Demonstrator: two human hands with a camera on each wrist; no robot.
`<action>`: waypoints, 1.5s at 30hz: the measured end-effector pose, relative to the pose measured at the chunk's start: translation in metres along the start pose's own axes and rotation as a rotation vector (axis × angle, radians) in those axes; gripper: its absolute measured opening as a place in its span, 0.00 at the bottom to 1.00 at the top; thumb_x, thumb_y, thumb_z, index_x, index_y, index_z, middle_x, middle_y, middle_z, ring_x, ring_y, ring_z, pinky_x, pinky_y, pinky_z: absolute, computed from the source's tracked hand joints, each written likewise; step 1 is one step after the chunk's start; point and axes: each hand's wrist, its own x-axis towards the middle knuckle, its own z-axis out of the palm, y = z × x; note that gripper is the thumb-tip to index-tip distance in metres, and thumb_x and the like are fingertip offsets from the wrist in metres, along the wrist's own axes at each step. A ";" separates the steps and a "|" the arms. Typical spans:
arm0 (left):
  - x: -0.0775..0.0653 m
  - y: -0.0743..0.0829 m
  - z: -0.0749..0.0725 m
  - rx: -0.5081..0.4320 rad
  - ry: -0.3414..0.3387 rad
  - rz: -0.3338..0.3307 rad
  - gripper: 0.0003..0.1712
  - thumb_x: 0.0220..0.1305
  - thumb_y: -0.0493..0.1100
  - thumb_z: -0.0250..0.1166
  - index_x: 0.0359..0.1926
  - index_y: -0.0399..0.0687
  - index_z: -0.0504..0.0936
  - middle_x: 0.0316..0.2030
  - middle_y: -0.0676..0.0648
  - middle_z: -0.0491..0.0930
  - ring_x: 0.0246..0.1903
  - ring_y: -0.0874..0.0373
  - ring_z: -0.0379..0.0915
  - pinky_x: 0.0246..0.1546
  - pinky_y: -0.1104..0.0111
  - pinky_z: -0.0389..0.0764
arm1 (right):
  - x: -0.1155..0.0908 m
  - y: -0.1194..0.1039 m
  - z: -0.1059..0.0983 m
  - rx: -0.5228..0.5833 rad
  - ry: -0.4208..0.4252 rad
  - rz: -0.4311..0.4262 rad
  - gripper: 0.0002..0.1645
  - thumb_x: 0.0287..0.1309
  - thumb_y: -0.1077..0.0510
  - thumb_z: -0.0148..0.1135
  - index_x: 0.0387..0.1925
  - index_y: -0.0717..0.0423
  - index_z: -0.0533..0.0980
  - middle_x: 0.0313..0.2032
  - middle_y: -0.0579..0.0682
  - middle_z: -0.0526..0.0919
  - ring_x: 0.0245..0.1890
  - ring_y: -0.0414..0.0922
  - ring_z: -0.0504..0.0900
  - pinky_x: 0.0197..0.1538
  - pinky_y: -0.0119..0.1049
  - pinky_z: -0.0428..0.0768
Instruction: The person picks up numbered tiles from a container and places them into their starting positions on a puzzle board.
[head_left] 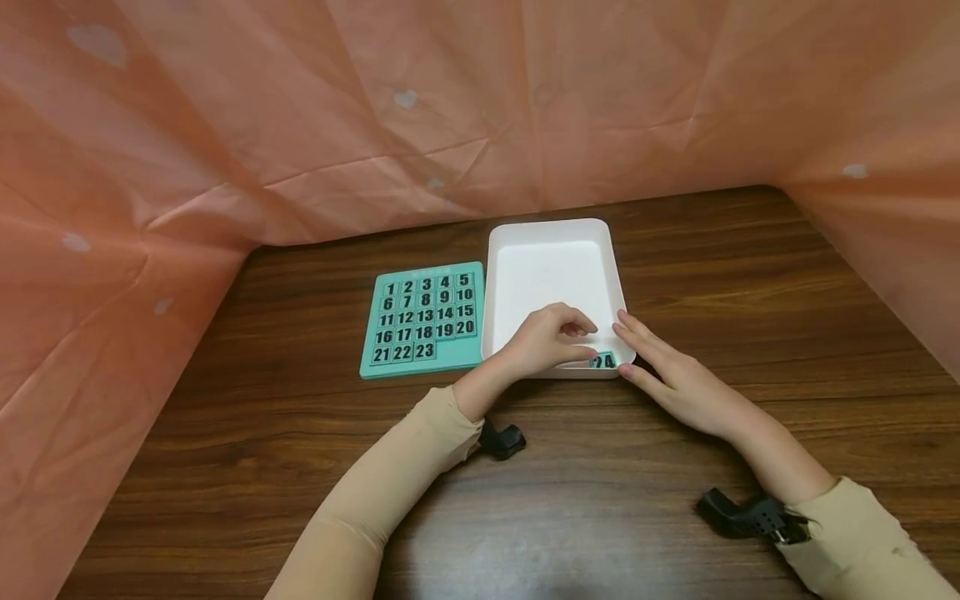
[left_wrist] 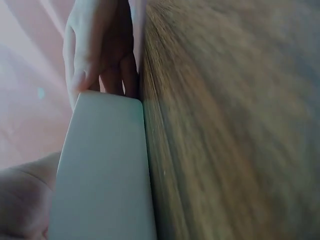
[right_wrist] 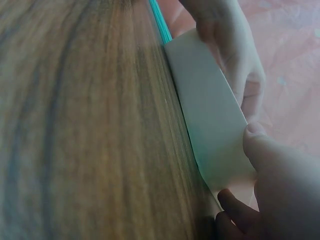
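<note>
A white tray (head_left: 551, 287) lies on the table with a teal tile (head_left: 602, 361) numbered 24 in its front right corner. My left hand (head_left: 543, 337) reaches over the tray's front wall, its thumb tip right at the tile's left edge. Its fingers are bent slightly and apart from the thumb. Around the tray's front right corner, my right hand (head_left: 686, 387) rests with its fingers straight along the side and its thumb at the corner. In the right wrist view, the right thumb (right_wrist: 257, 142) touches the tray's rim.
Left of the tray lies a teal number board (head_left: 457, 350) with tiles 1 to 23 in rows and a bare recess at its lower right. Pink cloth (head_left: 450, 125) with hearts hangs behind the wooden table (head_left: 600, 500) and at its sides.
</note>
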 end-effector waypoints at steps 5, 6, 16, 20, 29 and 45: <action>0.004 -0.002 0.004 0.070 -0.051 -0.005 0.21 0.51 0.47 0.75 0.46 0.44 0.84 0.38 0.52 0.79 0.38 0.64 0.71 0.41 0.80 0.70 | 0.000 0.001 0.000 -0.005 -0.001 0.002 0.36 0.71 0.49 0.49 0.75 0.44 0.50 0.75 0.44 0.42 0.70 0.58 0.52 0.59 0.65 0.61; 0.005 -0.002 0.005 0.077 -0.064 -0.003 0.22 0.51 0.47 0.75 0.46 0.44 0.84 0.39 0.52 0.79 0.38 0.64 0.71 0.41 0.80 0.70 | 0.000 0.001 -0.001 -0.005 0.002 0.007 0.36 0.71 0.49 0.49 0.74 0.44 0.50 0.75 0.43 0.42 0.70 0.58 0.52 0.59 0.64 0.61; 0.009 -0.002 0.007 0.129 -0.138 -0.012 0.19 0.52 0.44 0.74 0.46 0.44 0.85 0.39 0.52 0.80 0.38 0.65 0.71 0.40 0.81 0.70 | 0.001 0.002 0.000 0.003 -0.007 0.020 0.35 0.71 0.48 0.49 0.74 0.44 0.50 0.75 0.42 0.42 0.70 0.57 0.51 0.60 0.64 0.60; 0.008 -0.002 0.007 0.132 -0.141 -0.012 0.18 0.53 0.43 0.74 0.45 0.44 0.85 0.38 0.52 0.80 0.38 0.64 0.72 0.40 0.81 0.70 | 0.001 0.001 0.000 0.003 -0.004 0.019 0.35 0.71 0.48 0.49 0.74 0.43 0.50 0.74 0.42 0.42 0.70 0.57 0.51 0.60 0.63 0.60; 0.007 0.000 0.007 0.119 -0.138 -0.030 0.17 0.55 0.41 0.72 0.46 0.42 0.84 0.39 0.51 0.80 0.38 0.64 0.71 0.40 0.80 0.70 | 0.001 0.000 -0.001 0.001 -0.007 0.004 0.36 0.71 0.49 0.49 0.75 0.44 0.50 0.75 0.44 0.43 0.70 0.58 0.52 0.59 0.64 0.61; 0.003 0.000 0.006 0.141 -0.056 0.002 0.17 0.53 0.43 0.73 0.43 0.41 0.84 0.36 0.50 0.78 0.37 0.63 0.71 0.38 0.80 0.70 | 0.001 0.000 -0.001 0.002 -0.018 -0.009 0.36 0.71 0.49 0.49 0.75 0.45 0.49 0.75 0.46 0.42 0.70 0.59 0.51 0.59 0.65 0.61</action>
